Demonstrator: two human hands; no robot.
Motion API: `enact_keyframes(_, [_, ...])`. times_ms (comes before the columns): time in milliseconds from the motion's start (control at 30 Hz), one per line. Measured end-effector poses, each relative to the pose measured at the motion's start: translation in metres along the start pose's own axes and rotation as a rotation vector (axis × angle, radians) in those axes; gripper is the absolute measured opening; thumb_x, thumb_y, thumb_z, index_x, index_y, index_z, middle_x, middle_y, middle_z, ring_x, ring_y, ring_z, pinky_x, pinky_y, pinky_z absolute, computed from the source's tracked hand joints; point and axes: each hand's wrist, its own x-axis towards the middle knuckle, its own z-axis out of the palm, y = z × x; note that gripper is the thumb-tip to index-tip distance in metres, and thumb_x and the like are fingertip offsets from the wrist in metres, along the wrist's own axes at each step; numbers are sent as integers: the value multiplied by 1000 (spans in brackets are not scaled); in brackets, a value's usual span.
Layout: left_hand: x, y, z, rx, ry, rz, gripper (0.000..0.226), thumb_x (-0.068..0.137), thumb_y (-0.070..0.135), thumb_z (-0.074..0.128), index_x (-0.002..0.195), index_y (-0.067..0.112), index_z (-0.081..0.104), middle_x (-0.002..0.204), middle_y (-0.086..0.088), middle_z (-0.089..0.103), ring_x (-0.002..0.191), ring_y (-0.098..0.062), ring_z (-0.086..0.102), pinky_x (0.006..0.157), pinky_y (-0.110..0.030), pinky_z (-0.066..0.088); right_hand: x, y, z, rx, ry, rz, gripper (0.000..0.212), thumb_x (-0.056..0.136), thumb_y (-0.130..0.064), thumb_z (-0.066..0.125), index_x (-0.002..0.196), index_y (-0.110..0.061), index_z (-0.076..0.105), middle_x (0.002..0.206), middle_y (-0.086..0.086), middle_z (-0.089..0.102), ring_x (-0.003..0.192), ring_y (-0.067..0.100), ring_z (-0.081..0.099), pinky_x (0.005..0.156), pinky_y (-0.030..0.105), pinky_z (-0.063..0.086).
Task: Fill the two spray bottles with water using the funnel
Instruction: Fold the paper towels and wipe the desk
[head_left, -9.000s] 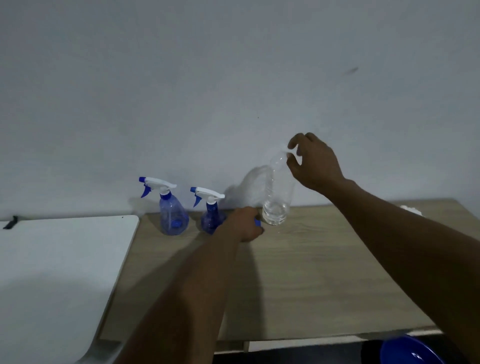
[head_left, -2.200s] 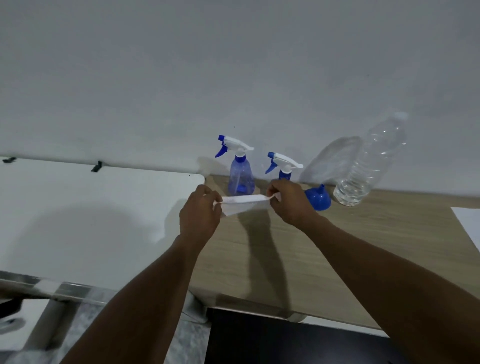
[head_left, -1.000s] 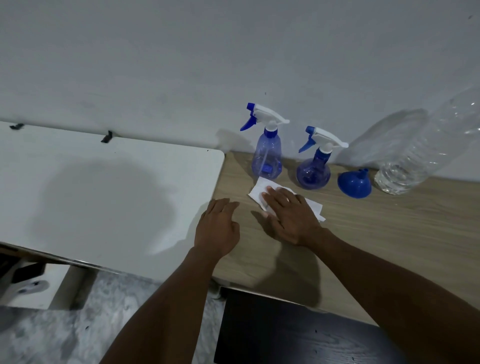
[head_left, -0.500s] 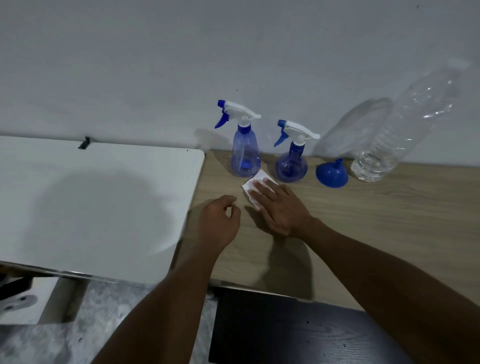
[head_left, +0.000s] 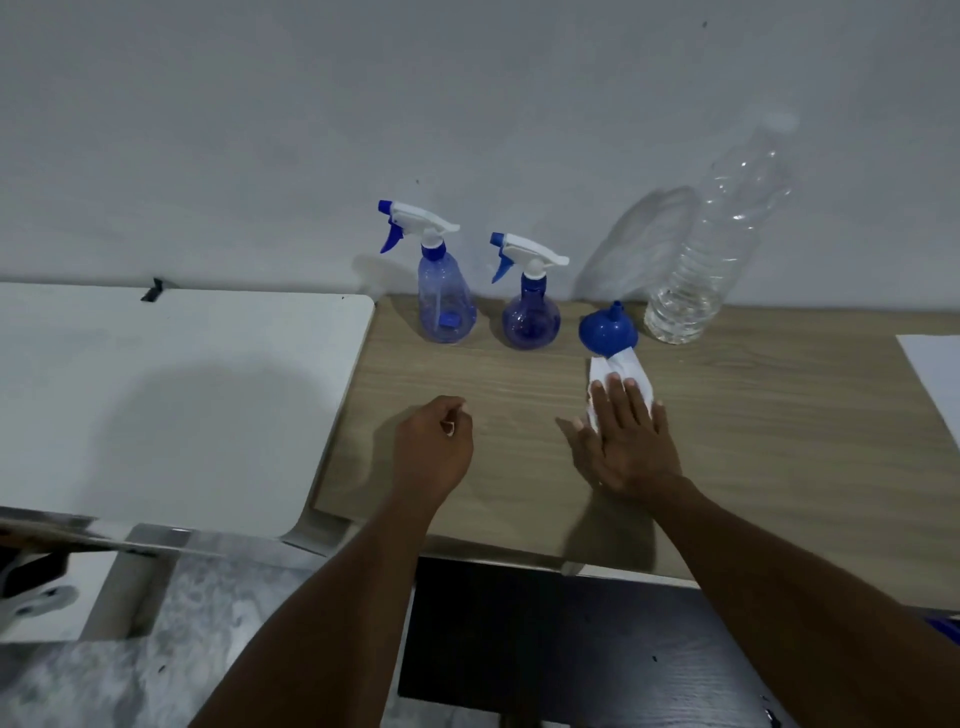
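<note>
Two blue spray bottles with white trigger heads stand upright at the back of the wooden table (head_left: 779, 441): a tall conical one (head_left: 445, 306) and a rounder one (head_left: 531, 319) to its right. A blue funnel (head_left: 608, 332) lies mouth down beside them. A clear plastic water bottle (head_left: 711, 260) with a little water at the bottom stands by the wall. My right hand (head_left: 626, 441) lies flat, fingers pressing a folded white tissue (head_left: 621, 376) onto the table just in front of the funnel. My left hand (head_left: 434, 447) rests on the table, fingers loosely curled, holding nothing.
A white table (head_left: 171, 395) adjoins the wooden one on the left. A white sheet (head_left: 935, 374) lies at the right edge. The wall runs right behind the bottles. A dark surface (head_left: 545, 639) sits below the table's front edge.
My right hand has slid the tissue rightward, from in front of the spray bottles to in front of the funnel. My left hand stayed on the table and curled its fingers.
</note>
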Motion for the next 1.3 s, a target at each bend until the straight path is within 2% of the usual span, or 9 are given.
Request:
enact_keyframes(67, [-11, 1, -1, 7, -8, -10, 20, 97, 26, 56, 103, 18, 74, 89, 4, 73, 77, -8, 59, 64, -3, 34, -14, -7, 0, 72, 19, 98, 84, 92, -70, -1, 159, -20, -4, 166, 4, -14, 152, 20, -18, 122, 49, -10])
enact_keyframes(167, [-17, -13, -4, 39, -18, -44, 26, 99, 32, 52, 89, 19, 73, 79, 3, 72, 76, -16, 64, 65, -20, 38, -29, -27, 7, 98, 28, 219, 84, 96, -70, 4, 158, -14, -7, 166, 9, -16, 152, 24, -19, 122, 52, -8])
enact_keyframes(333, [-7, -32, -32, 7, 32, -77, 29, 98, 29, 52, 83, 15, 72, 78, 0, 71, 76, -18, 64, 66, -23, 38, -36, -68, 20, 131, -5, 293, 93, 91, -74, 1, 158, -11, -9, 165, 13, -17, 151, 27, -20, 121, 56, -9])
enact_keyframes(433, [8, -46, -51, -22, 21, -71, 30, 97, 32, 52, 82, 15, 72, 77, 1, 72, 75, -17, 65, 69, -27, 47, -23, -98, 24, 110, -20, 279, 96, 89, -76, -3, 157, -10, -12, 164, 14, -20, 151, 27, -23, 121, 56, -9])
enact_keyframes(633, [33, -83, -93, -46, -13, -42, 29, 99, 33, 52, 87, 16, 73, 80, 2, 73, 78, -14, 67, 77, -27, 50, 25, -204, 45, 111, -9, 267, 96, 90, -75, 1, 158, -7, -7, 165, 16, -14, 152, 29, -17, 121, 55, -11])
enact_keyframes(867, [51, -121, -133, 11, 27, -19, 30, 99, 35, 51, 87, 18, 73, 80, 8, 73, 77, -10, 65, 72, -22, 39, 28, -295, 75, 44, -63, -50, 92, 88, -69, -5, 158, -10, -5, 166, 9, -16, 152, 23, -21, 121, 54, -10])
enact_keyframes(1000, [54, -119, -127, -64, 16, -42, 27, 97, 33, 52, 87, 19, 73, 79, 6, 73, 79, -14, 68, 76, -25, 47, 14, -273, 77, -46, -60, -287, 84, 95, -66, 4, 159, -11, 7, 168, 8, -3, 154, 21, -10, 123, 52, 0])
enact_keyframes(1133, [48, -106, -102, -112, -60, -53, 27, 92, 31, 50, 80, 20, 71, 75, 5, 73, 75, -17, 70, 82, -40, 56, -9, -235, 71, -113, -64, -512, 81, 98, -66, 8, 159, -13, 14, 167, 5, 7, 155, 19, 0, 124, 50, 7])
enact_keyframes(1300, [25, -85, -73, -129, -104, -75, 25, 93, 34, 51, 83, 23, 71, 78, 6, 74, 76, -14, 71, 83, -40, 57, -34, -174, 58, -140, -56, -584, 80, 97, -66, 20, 158, -13, 19, 166, 4, 12, 154, 20, 7, 123, 51, 11])
